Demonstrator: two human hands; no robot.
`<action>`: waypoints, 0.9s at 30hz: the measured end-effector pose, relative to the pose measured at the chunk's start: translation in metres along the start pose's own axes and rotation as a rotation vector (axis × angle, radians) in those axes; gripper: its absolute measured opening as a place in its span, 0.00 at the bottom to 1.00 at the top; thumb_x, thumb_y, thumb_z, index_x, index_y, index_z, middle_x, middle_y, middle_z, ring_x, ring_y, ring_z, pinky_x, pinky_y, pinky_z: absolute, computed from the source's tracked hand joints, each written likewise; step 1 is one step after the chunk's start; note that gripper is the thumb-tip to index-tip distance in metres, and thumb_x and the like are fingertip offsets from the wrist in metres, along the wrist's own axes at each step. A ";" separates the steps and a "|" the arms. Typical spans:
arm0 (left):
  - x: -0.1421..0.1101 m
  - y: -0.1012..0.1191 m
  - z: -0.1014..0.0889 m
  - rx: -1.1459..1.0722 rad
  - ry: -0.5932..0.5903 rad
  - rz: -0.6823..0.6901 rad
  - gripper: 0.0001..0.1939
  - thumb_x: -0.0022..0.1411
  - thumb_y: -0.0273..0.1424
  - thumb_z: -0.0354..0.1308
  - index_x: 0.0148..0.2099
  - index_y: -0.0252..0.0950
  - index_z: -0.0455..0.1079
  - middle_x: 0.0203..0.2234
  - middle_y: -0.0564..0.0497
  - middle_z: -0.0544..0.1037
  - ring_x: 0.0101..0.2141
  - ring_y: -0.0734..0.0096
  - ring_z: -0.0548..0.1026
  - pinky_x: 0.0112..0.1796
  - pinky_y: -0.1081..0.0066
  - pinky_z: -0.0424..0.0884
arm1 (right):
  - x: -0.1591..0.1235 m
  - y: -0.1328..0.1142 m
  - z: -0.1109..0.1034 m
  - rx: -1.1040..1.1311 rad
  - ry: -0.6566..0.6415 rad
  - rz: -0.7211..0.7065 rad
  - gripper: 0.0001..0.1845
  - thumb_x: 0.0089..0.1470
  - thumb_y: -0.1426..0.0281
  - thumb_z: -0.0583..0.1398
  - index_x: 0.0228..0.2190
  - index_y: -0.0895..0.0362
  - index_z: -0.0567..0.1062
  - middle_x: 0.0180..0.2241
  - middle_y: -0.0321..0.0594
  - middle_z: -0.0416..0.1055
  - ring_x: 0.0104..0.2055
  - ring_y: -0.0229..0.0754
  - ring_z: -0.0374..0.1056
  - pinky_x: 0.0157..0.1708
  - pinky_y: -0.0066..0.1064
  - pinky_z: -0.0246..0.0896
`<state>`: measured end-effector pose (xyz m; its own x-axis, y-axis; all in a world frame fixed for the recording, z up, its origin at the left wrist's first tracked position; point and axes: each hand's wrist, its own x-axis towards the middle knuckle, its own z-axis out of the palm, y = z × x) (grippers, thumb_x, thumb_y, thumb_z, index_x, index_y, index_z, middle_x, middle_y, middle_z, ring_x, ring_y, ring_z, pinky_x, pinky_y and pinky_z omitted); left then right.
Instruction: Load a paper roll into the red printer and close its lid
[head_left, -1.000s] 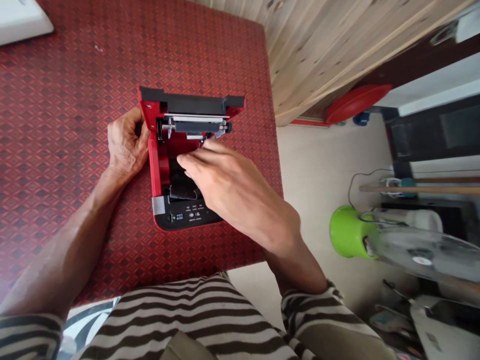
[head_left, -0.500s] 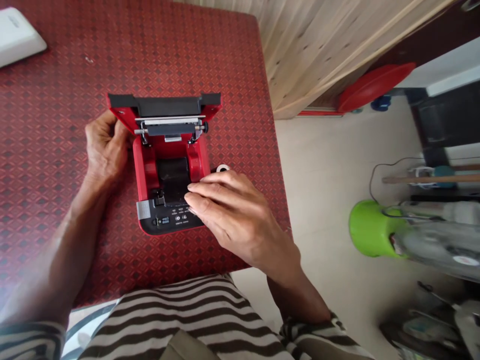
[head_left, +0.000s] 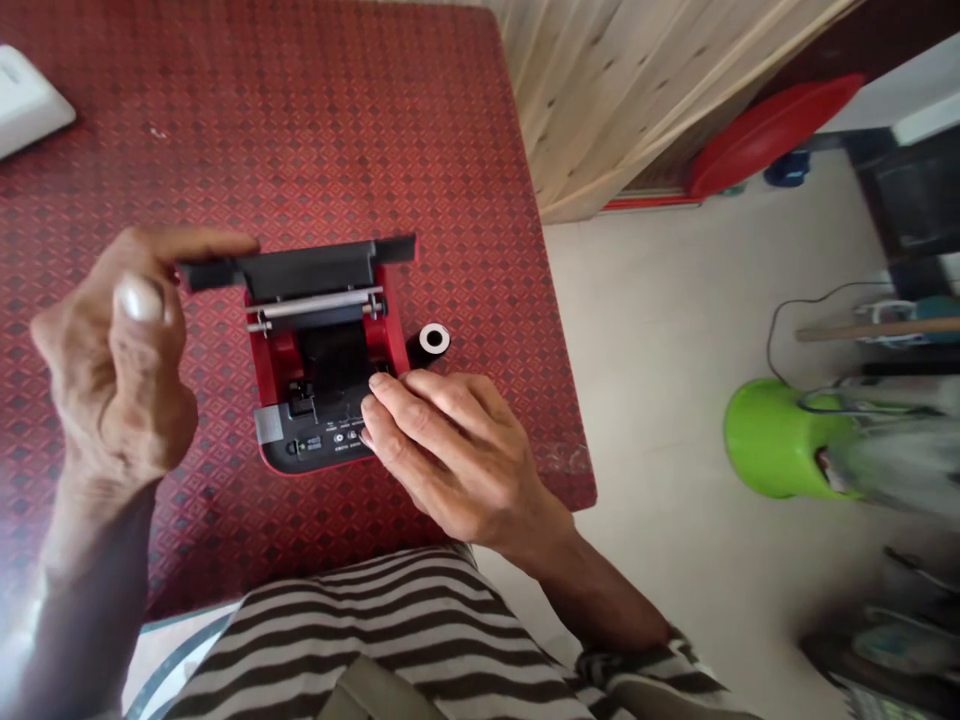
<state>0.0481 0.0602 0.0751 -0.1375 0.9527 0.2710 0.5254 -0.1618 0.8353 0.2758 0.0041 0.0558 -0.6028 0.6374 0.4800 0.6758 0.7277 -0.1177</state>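
Note:
A small red and black printer (head_left: 330, 450), its lid (head_left: 307, 270) partly raised, sits on the patterned red table. Inside the bay lies a dark roll or sheet (head_left: 334, 360); its exact kind is hard to tell. My left hand (head_left: 124, 360) is at the lid's left edge, index finger stretched along the lid's back, thumb raised apart. Over the printer's right front corner my right hand (head_left: 457, 455) is laid, fingers close together and bent on the panel; its thumb is mostly hidden. Behind it, a black roll with a white end (head_left: 434, 340) touches or nearly touches the printer.
A white device (head_left: 30, 100) lies at the table's far left. Wooden panelling (head_left: 592, 100) borders the far right side. On the floor to the right are a green bucket (head_left: 772, 440), a red basin (head_left: 772, 135) and a loose cable (head_left: 780, 330).
The lid has swung down toward the body. My left hand has shifted left and up onto the lid's back. My right hand has left the bay for the front corner, uncovering the white-ended roll.

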 end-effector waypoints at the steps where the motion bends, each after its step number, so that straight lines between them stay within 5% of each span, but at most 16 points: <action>1: -0.007 -0.002 -0.004 0.058 -0.051 0.055 0.25 0.70 0.51 0.43 0.53 0.56 0.80 0.45 0.53 0.81 0.50 0.49 0.78 0.53 0.44 0.71 | -0.001 -0.001 0.000 -0.003 -0.006 -0.001 0.10 0.65 0.72 0.62 0.46 0.59 0.80 0.50 0.46 0.81 0.49 0.47 0.73 0.42 0.41 0.70; 5: -0.028 -0.017 -0.013 0.106 -0.207 0.228 0.28 0.64 0.35 0.46 0.61 0.61 0.73 0.58 0.63 0.76 0.62 0.52 0.72 0.65 0.45 0.64 | -0.003 -0.005 0.000 -0.006 -0.010 -0.001 0.13 0.64 0.69 0.63 0.47 0.62 0.80 0.50 0.47 0.81 0.48 0.47 0.73 0.41 0.40 0.69; 8: -0.039 -0.025 -0.012 0.119 -0.238 0.281 0.34 0.55 0.33 0.51 0.63 0.65 0.70 0.60 0.65 0.75 0.65 0.49 0.69 0.67 0.46 0.62 | -0.003 -0.007 0.001 -0.009 0.011 0.005 0.14 0.62 0.69 0.65 0.47 0.64 0.80 0.48 0.47 0.82 0.47 0.48 0.73 0.40 0.40 0.68; 16: -0.051 -0.040 -0.010 0.232 -0.266 0.414 0.36 0.56 0.45 0.58 0.67 0.66 0.63 0.63 0.59 0.72 0.65 0.42 0.69 0.65 0.44 0.63 | -0.005 -0.010 0.001 -0.040 0.008 0.038 0.13 0.63 0.67 0.64 0.47 0.61 0.81 0.47 0.43 0.82 0.47 0.46 0.72 0.43 0.39 0.68; 23: -0.050 -0.044 -0.020 0.374 -0.326 0.498 0.47 0.48 0.56 0.69 0.69 0.59 0.63 0.63 0.50 0.74 0.63 0.36 0.70 0.60 0.43 0.64 | -0.007 -0.010 0.003 -0.015 0.065 0.043 0.12 0.62 0.68 0.65 0.45 0.62 0.80 0.44 0.44 0.83 0.46 0.45 0.73 0.42 0.39 0.69; 27: -0.047 -0.041 -0.024 0.256 -0.384 0.369 0.29 0.50 0.52 0.72 0.53 0.51 0.77 0.54 0.48 0.78 0.65 0.39 0.68 0.63 0.49 0.61 | -0.008 -0.010 0.004 -0.028 0.075 0.055 0.11 0.63 0.68 0.65 0.44 0.61 0.81 0.43 0.43 0.83 0.45 0.44 0.73 0.41 0.39 0.69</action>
<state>0.0124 0.0160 0.0394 0.3813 0.8780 0.2892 0.6732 -0.4782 0.5641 0.2725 -0.0076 0.0499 -0.5319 0.6547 0.5371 0.7189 0.6843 -0.1222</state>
